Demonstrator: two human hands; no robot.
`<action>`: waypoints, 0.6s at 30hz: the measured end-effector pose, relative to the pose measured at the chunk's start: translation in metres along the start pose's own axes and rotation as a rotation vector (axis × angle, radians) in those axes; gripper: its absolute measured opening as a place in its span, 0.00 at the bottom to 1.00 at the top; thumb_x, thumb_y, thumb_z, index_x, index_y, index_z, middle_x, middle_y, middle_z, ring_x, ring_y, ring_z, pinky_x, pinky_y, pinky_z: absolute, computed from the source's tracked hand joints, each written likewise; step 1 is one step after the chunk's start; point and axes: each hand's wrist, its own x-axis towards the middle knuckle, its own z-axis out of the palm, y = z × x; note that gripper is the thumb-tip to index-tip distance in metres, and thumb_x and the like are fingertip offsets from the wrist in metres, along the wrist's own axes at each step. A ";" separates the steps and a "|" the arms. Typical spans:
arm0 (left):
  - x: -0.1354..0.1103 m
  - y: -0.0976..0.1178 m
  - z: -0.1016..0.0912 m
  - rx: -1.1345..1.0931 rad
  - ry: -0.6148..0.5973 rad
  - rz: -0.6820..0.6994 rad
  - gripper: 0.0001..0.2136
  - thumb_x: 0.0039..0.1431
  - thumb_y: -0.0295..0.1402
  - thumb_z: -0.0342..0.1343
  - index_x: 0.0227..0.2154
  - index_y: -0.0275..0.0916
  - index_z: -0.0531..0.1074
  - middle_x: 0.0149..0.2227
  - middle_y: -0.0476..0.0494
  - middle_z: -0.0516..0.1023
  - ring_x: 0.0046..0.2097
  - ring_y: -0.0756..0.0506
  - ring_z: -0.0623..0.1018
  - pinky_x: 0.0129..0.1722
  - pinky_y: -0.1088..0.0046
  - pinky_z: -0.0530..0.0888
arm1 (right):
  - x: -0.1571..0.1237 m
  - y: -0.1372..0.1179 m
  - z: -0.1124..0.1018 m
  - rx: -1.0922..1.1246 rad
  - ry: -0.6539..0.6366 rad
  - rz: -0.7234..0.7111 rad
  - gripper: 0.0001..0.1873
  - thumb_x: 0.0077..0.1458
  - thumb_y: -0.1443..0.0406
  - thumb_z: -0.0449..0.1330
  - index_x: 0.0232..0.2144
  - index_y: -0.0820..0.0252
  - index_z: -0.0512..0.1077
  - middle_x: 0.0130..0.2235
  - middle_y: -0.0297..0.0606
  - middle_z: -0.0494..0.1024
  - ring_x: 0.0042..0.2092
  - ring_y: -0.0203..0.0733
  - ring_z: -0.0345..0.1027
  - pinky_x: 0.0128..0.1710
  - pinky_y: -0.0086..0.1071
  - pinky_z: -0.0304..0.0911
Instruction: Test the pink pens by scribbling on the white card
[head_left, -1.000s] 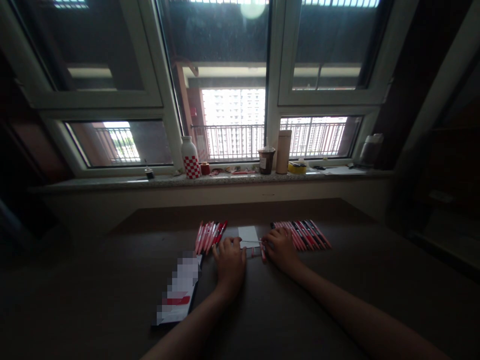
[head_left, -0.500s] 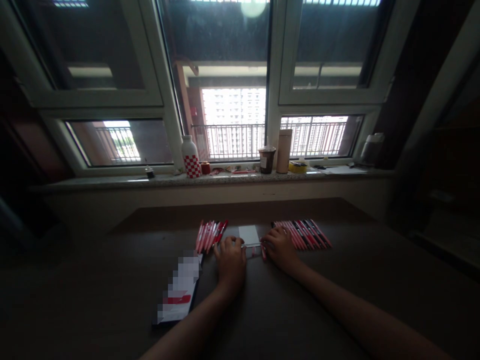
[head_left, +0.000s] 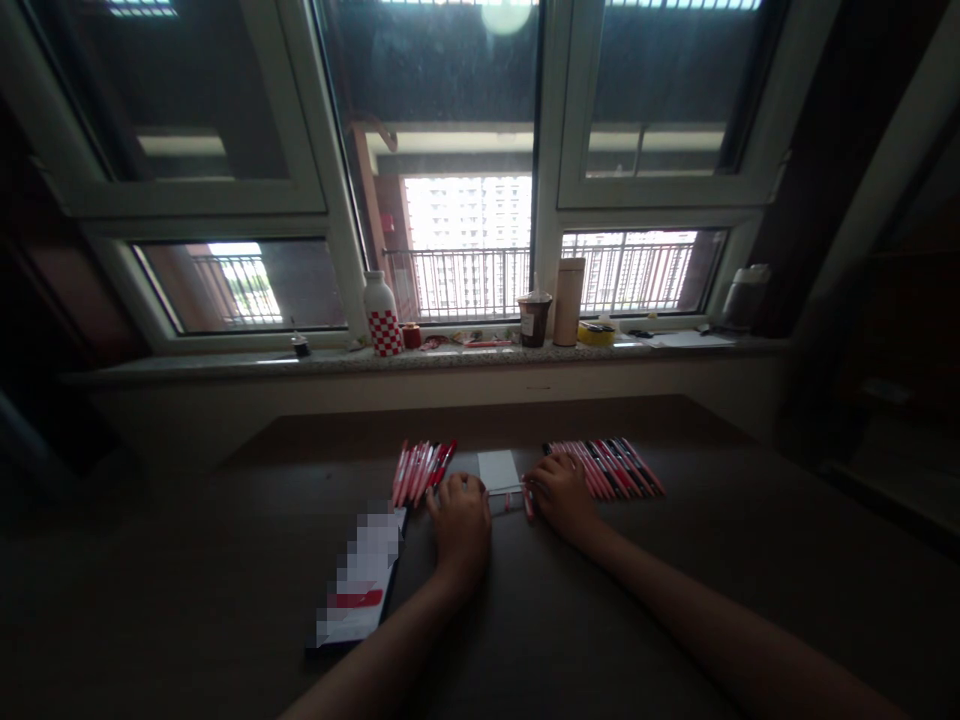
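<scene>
Since the earlier frame, the left hand (head_left: 459,527) and right hand (head_left: 562,496) have barely moved, flanking a white card (head_left: 497,469) on the table (head_left: 562,640) between two rows of pens (head_left: 609,468); whether either grip is closed, I cannot tell.

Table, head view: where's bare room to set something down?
Bare tabletop lies between the forearms, left of the flat case, and right of the right pen row. It's crowded in the middle, where the left hand, right hand and left pen group flank the white card.
</scene>
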 end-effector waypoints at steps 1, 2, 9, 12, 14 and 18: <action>0.000 0.000 0.000 0.008 0.000 -0.004 0.11 0.60 0.34 0.46 0.40 0.39 0.71 0.43 0.41 0.69 0.45 0.42 0.66 0.50 0.60 0.59 | 0.000 0.000 0.000 -0.005 -0.001 0.004 0.07 0.57 0.66 0.56 0.34 0.53 0.75 0.38 0.36 0.75 0.48 0.46 0.59 0.54 0.44 0.43; 0.000 0.000 0.000 0.015 0.001 -0.007 0.11 0.60 0.34 0.46 0.40 0.38 0.71 0.43 0.41 0.69 0.44 0.43 0.66 0.49 0.61 0.59 | 0.000 0.001 0.001 -0.010 -0.001 0.009 0.07 0.57 0.66 0.56 0.34 0.53 0.75 0.38 0.36 0.75 0.48 0.47 0.59 0.53 0.44 0.43; 0.002 -0.003 0.002 -0.010 -0.001 0.002 0.11 0.61 0.33 0.45 0.38 0.36 0.71 0.41 0.41 0.69 0.43 0.43 0.66 0.48 0.62 0.60 | 0.000 0.003 0.003 -0.024 0.026 0.051 0.07 0.56 0.68 0.56 0.32 0.54 0.75 0.37 0.37 0.76 0.47 0.48 0.59 0.52 0.44 0.44; 0.001 -0.003 0.003 -0.009 -0.007 0.021 0.11 0.60 0.33 0.46 0.38 0.36 0.71 0.43 0.40 0.69 0.45 0.43 0.66 0.49 0.61 0.60 | 0.000 0.003 0.004 -0.030 0.033 0.066 0.07 0.56 0.68 0.56 0.32 0.54 0.75 0.37 0.36 0.76 0.47 0.47 0.59 0.52 0.44 0.44; 0.000 -0.003 0.004 0.000 -0.008 0.034 0.10 0.59 0.34 0.48 0.38 0.36 0.72 0.45 0.40 0.69 0.46 0.42 0.65 0.51 0.59 0.59 | 0.000 0.002 0.003 -0.038 0.030 0.071 0.07 0.55 0.68 0.57 0.32 0.54 0.75 0.37 0.37 0.76 0.46 0.47 0.60 0.52 0.44 0.44; -0.001 -0.003 0.007 0.012 -0.008 0.051 0.11 0.57 0.34 0.50 0.39 0.37 0.72 0.46 0.40 0.69 0.48 0.40 0.65 0.53 0.56 0.57 | 0.000 0.002 0.002 -0.049 0.023 0.065 0.07 0.56 0.68 0.56 0.32 0.54 0.75 0.37 0.37 0.76 0.46 0.48 0.60 0.52 0.44 0.44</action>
